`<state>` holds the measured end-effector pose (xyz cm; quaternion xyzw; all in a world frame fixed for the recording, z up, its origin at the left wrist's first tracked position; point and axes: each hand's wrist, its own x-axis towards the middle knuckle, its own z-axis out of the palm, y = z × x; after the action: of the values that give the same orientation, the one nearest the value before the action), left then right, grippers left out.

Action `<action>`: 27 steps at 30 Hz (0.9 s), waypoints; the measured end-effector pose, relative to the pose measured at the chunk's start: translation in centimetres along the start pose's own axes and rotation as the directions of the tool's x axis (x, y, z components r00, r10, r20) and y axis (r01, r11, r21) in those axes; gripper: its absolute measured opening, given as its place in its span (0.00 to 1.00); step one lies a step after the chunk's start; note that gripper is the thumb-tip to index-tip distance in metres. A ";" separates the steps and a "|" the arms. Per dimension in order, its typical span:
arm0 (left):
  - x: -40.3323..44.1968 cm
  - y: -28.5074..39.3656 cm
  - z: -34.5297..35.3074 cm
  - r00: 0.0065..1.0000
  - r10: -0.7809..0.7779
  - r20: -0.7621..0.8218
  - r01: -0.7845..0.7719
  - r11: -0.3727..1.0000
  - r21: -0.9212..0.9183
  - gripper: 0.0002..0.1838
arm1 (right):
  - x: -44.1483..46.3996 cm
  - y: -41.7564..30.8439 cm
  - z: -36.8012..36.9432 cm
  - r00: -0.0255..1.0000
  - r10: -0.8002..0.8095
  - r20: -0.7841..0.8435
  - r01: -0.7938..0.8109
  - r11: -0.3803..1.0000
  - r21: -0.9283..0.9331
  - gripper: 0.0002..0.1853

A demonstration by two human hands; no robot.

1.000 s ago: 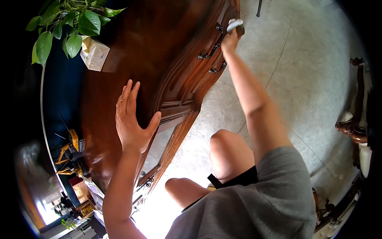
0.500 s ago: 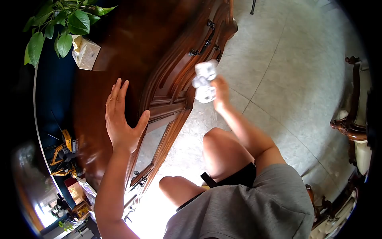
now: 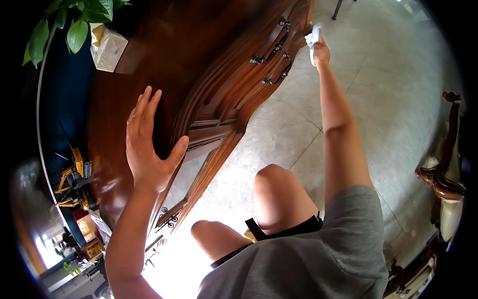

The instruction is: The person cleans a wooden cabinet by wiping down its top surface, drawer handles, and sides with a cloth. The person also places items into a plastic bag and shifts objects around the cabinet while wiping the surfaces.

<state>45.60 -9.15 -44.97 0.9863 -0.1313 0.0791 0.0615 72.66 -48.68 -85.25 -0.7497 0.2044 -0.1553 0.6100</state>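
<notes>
My left hand (image 3: 152,139) is at the dark brown wooden cabinet (image 3: 134,149), its fingers stretched out and the thumb apart over the front edge. It holds nothing, and whether the palm presses on the top I cannot tell. Far out at the end of my stretched right arm, my right hand (image 3: 322,54) is closed around a crumpled white cloth (image 3: 313,40). That cloth is by the cabinet's far front corner; contact with the wood is not clear. Two dark metal handles, an upper one (image 3: 273,47) and a lower one (image 3: 281,72), sit on the cabinet front.
On the cabinet top stand a tissue box (image 3: 109,51), a leafy plant (image 3: 77,35) and yellow toy excavators (image 3: 74,172). Grey floor tiles (image 3: 298,119) lie to the right, with a carved wooden chair (image 3: 443,184) at the far right. My bent knees are below.
My right hand has moved away and to the right with the white cloth, from beside the cabinet front to its far corner. The view has shifted slightly; my left hand keeps its pose.
</notes>
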 end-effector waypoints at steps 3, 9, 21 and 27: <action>0.0 0.0 0.0 1.000 -0.002 0.003 0.002 1.000 -0.008 0.44 | -3.5 0.2 2.8 0.945 0.270 0.186 -0.258 0.962 -0.091 0.29; 0.0 -0.4 0.3 0.999 0.021 -0.028 -0.021 1.000 -0.014 0.43 | -20.2 1.6 8.0 0.938 -0.333 -0.098 0.314 0.934 -0.168 0.36; -0.8 -0.5 0.8 0.993 0.044 -0.111 -0.045 0.999 -0.006 0.41 | -41.2 -5.7 12.0 0.789 0.478 0.385 -0.426 0.878 -0.218 0.25; -1.1 -1.2 1.3 0.989 0.048 -0.142 -0.045 0.999 0.025 0.41 | -42.1 -8.8 13.5 0.557 0.668 0.493 -0.805 0.580 0.124 0.15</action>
<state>45.07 -7.96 -46.52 0.9754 -0.1487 0.1521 0.0579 43.61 -14.77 -78.73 -0.4892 0.3469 0.2412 0.7630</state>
